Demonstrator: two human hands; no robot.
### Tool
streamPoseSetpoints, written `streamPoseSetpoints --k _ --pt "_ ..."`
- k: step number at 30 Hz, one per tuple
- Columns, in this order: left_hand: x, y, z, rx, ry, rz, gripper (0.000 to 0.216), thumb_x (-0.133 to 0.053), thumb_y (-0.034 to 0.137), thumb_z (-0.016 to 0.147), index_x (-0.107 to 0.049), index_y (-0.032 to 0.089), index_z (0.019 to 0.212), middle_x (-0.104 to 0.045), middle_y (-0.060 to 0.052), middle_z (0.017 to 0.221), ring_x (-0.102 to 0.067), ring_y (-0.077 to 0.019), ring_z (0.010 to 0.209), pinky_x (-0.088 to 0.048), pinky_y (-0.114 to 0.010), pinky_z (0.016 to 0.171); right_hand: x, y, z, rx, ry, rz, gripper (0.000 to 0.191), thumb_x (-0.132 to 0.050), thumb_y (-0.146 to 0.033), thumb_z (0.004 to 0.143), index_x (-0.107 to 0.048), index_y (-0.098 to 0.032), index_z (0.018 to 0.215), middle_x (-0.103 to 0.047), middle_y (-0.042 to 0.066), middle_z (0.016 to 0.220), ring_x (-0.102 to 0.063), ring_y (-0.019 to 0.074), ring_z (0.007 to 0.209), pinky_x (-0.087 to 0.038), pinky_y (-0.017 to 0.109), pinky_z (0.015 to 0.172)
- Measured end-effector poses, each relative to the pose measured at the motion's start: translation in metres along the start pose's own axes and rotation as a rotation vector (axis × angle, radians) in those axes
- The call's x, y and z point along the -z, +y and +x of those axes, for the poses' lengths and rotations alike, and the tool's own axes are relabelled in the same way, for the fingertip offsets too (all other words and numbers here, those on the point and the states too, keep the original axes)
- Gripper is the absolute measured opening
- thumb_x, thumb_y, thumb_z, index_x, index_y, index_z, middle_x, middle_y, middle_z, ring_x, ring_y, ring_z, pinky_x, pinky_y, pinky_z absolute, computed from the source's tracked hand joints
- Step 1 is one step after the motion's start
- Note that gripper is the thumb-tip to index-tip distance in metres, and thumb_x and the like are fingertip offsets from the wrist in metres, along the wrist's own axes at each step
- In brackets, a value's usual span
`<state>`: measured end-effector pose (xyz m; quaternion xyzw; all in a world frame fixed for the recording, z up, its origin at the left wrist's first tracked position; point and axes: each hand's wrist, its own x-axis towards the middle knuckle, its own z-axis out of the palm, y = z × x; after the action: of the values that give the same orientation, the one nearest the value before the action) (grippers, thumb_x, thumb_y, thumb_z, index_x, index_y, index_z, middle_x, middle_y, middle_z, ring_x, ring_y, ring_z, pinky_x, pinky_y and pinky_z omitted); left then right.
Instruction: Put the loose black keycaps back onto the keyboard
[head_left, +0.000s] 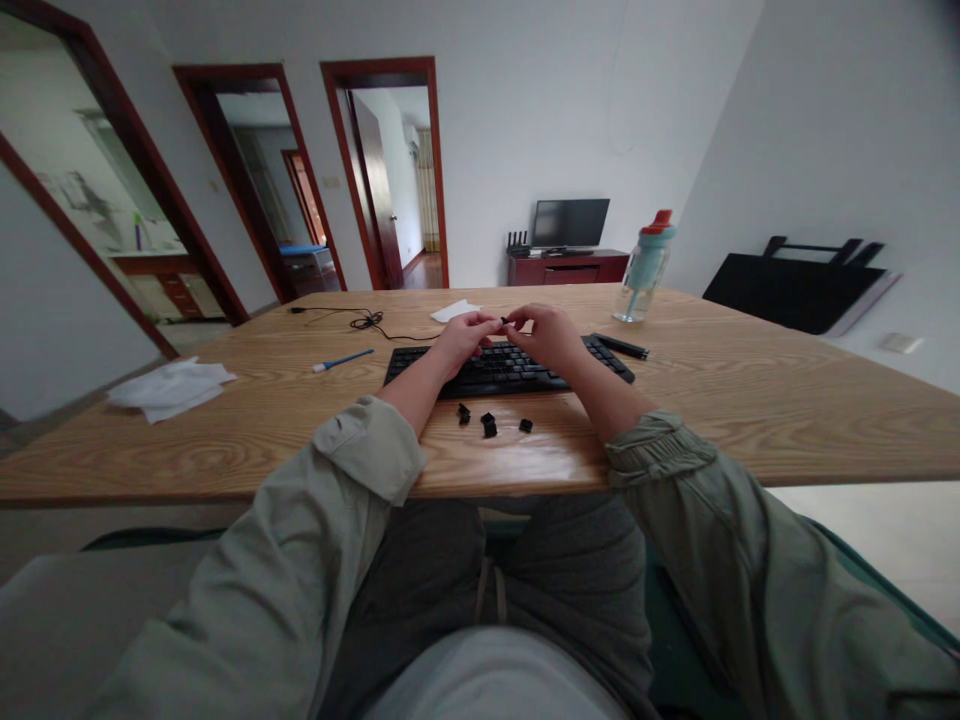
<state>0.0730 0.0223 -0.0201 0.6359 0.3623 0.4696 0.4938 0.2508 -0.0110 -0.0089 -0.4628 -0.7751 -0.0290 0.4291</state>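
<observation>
- keyboard (pixel 491 385): on the table (pixel 720 420), under both hands.
- left hand (pixel 465 338) and right hand (pixel 551 335): above keyboard, fingertips pinched nearly closed on one small black piece (pixel 504 320).
- loose black keycaps (pixel 490 429): near side of keyboard, just off its edge.
- blue brush (pixel 345 361): left of keyboard.
- coiled cable (pixel 367 320): beyond keyboard, to its left.
- bottle (pixel 643 270): beyond keyboard's right end, upright.

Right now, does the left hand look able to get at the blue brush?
Probably yes: the blue brush lies uncovered on the table beside the keyboard, with nothing upright between it and the left hand. That hand appears busy with a small black piece, though.
</observation>
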Motion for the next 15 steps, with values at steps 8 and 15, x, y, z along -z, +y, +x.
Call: streamPoseSetpoints --k 8,15 --pt "-0.001 0.003 -0.002 0.024 -0.017 -0.026 0.03 -0.073 0.036 0.074 -0.068 0.015 0.095 -0.068 -0.005 0.092 -0.054 -0.0071 0.062 -0.036 -0.019 0.052 -0.003 0.0 -0.001 0.005 0.025 0.013 0.018 -0.063 -0.031 0.081 -0.069 -0.016 0.088 -0.068 0.006 0.085 -0.057 0.0167 0.072 -0.043 0.03 0.072" --pt "-0.001 0.012 -0.008 0.044 -0.018 -0.119 0.023 -0.07 0.031 0.076 -0.067 0.014 0.091 -0.069 -0.005 0.093 -0.054 -0.0065 0.062 -0.035 -0.018 0.052 -0.001 -0.004 -0.002 0.032 0.041 0.075 0.019 -0.062 -0.029 0.08 -0.07 -0.017 0.093 -0.068 0.005 0.086 -0.055 0.0151 0.067 -0.044 0.029 0.07"
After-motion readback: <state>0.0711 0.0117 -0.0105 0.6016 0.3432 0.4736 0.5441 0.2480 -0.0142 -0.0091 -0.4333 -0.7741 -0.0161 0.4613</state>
